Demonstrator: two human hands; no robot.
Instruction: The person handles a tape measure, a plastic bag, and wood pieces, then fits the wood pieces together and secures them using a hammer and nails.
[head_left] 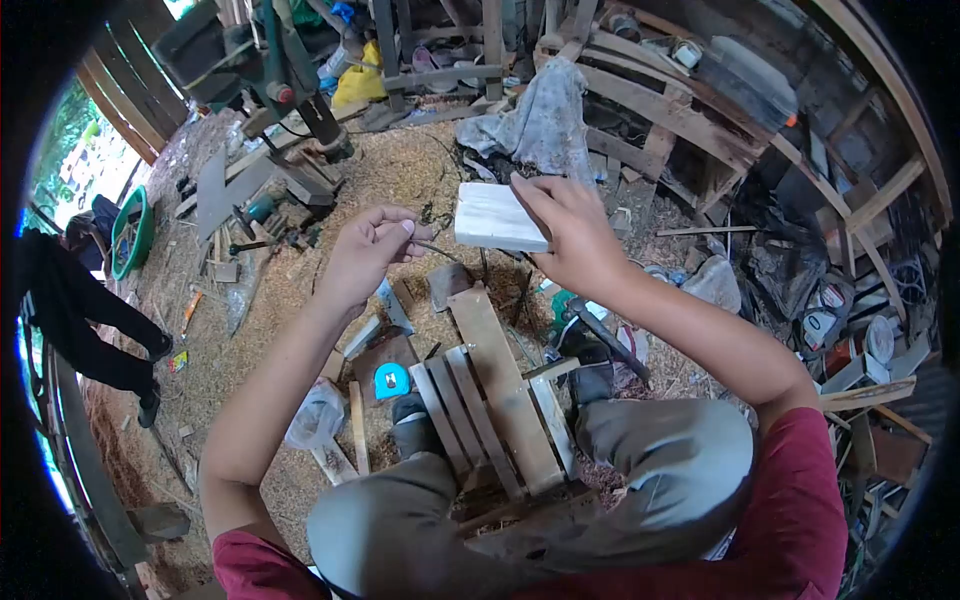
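In front of me my right hand grips a pale, rectangular wooden block by its right end, thumb and fingers wrapped around it. To the left of the block, the fingers of my left hand are pinched on a thin dark strip that sticks out to the right, close to the block's lower edge. Beneath both hands, between my knees, is a low slatted wooden bench. A hammer lies by my right foot.
A turquoise tape measure and a clear plastic bag lie left of the bench among wood offcuts. Another person's dark-trousered legs stand at far left, near a green basin. A grey cloth hangs at the back. Sawdust covers the floor.
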